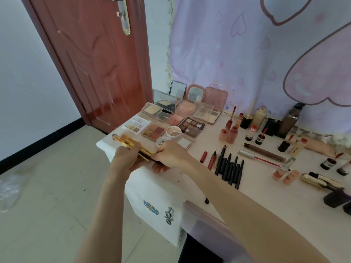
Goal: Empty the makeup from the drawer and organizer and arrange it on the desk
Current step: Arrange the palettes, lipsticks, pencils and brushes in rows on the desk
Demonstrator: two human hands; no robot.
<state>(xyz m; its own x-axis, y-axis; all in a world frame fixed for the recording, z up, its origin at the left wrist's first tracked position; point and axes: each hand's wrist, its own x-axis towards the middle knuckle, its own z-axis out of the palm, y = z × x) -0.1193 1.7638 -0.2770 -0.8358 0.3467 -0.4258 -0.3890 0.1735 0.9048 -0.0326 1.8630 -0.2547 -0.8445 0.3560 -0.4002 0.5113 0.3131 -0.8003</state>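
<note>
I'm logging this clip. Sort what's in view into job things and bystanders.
Job: makeup brushes held by left hand and right hand; eyeshadow palettes; black pencils; lip glosses; desk.
Bystanders: door; heart-print curtain; floor.

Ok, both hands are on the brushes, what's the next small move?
Probably lay the brushes flat on the bare desk corner. Left hand and right hand grip them above it; palettes and pencils already lie sorted alongside.

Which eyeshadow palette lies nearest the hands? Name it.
The square four-pan palette of reddish-brown shades, just beyond the brushes; the white palette and the dark one lie farther.
</note>
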